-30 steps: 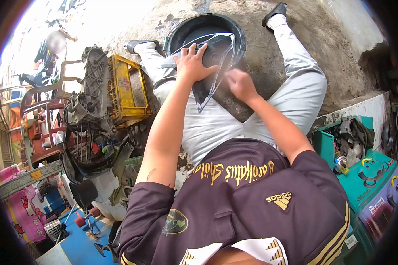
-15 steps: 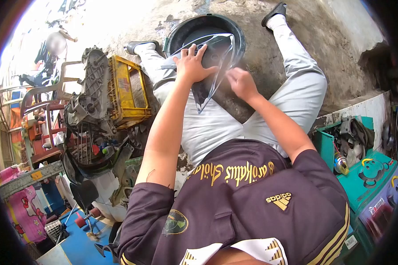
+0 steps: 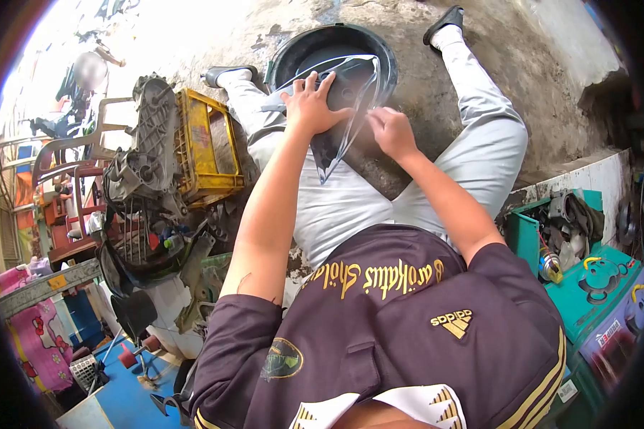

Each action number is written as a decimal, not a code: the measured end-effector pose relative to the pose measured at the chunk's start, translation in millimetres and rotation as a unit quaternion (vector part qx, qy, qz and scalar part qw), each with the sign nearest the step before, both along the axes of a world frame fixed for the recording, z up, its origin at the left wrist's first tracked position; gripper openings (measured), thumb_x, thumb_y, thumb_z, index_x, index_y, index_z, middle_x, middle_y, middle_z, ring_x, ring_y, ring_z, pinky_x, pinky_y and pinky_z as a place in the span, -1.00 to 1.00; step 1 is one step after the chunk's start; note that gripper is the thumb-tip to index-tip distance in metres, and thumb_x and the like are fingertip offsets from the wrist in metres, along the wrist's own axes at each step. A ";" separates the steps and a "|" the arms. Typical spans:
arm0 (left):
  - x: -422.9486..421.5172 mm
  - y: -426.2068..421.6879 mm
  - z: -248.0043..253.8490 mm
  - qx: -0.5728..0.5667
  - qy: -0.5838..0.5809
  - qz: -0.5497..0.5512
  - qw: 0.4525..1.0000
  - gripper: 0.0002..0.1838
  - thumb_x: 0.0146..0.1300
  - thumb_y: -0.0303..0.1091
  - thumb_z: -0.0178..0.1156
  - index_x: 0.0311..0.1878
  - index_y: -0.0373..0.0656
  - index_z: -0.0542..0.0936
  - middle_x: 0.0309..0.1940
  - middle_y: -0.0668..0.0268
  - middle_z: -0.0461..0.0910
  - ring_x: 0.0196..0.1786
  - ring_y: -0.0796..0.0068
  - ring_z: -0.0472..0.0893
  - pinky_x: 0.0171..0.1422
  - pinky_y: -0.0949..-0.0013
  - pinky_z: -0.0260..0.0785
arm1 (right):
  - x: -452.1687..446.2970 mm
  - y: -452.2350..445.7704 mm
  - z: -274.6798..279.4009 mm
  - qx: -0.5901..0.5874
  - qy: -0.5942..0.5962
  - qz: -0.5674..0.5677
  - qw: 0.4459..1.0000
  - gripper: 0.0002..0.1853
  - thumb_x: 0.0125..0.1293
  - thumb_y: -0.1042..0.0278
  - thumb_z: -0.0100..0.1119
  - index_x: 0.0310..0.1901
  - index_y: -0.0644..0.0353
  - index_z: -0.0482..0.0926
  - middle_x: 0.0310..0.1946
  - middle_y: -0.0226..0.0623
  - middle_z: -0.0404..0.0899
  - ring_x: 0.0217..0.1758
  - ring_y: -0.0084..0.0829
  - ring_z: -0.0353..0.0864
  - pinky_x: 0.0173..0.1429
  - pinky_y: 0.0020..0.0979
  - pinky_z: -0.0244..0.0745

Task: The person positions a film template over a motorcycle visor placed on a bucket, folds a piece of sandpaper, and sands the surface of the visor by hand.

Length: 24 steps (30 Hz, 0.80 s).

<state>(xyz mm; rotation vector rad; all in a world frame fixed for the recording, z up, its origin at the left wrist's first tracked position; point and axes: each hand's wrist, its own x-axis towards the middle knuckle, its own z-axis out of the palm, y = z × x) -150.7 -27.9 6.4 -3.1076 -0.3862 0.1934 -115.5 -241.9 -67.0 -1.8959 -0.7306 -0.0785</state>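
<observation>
A dark, pointed panel with pale edges lies across my thigh and over the black basin. My left hand rests on it, fingers spread and thumb stretched to the right. Close to the panel's right edge, my right hand is closed, its fingers curled. Whatever it may hold is too small or hidden to make out. The basin stands on the floor between my legs, partly covered by the panel.
Left of my leg is a yellow crate beside a grey metal engine casing. To the right, a green toolbox and a bin of parts stand by a low tiled ledge. Rough concrete floor lies ahead.
My right hand shifts very slightly near the panel's edge and stays closed. The left hand and the panel keep their place.
</observation>
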 end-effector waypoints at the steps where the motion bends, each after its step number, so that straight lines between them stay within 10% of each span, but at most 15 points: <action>1: 0.4 0.2 0.2 -0.002 -0.003 -0.002 1.000 0.16 0.06 0.67 0.32 0.69 0.36 0.33 0.70 0.18 0.26 0.72 -0.01 0.19 0.57 -0.48 0.10 | -6.1 -1.4 0.8 -0.031 0.011 0.031 0.999 -0.89 0.43 0.38 0.36 -0.18 0.23 0.74 -0.28 -0.01 0.73 -0.17 0.12 0.75 -0.07 -0.01 0.65; 14: 2.4 -1.7 1.2 0.001 -0.007 -0.001 1.000 0.15 0.08 0.66 0.31 0.70 0.34 0.31 0.71 0.16 0.24 0.71 -0.02 0.19 0.57 -0.48 0.09 | -5.7 -7.9 8.4 -0.062 -0.017 0.157 0.985 -0.87 0.45 0.35 0.31 -0.11 0.18 0.76 -0.28 0.00 0.73 -0.15 0.09 0.75 -0.09 -0.05 0.62; 24: 2.6 1.5 -3.7 -0.001 -0.008 -0.002 1.000 0.16 0.06 0.63 0.33 0.71 0.38 0.28 0.70 0.17 0.25 0.68 -0.01 0.23 0.57 -0.51 0.10 | -4.9 -14.7 9.1 0.032 0.127 -0.012 0.991 -0.86 0.42 0.45 0.37 -0.07 0.29 0.75 -0.24 0.00 0.77 -0.21 -0.12 0.80 -0.10 -0.21 0.64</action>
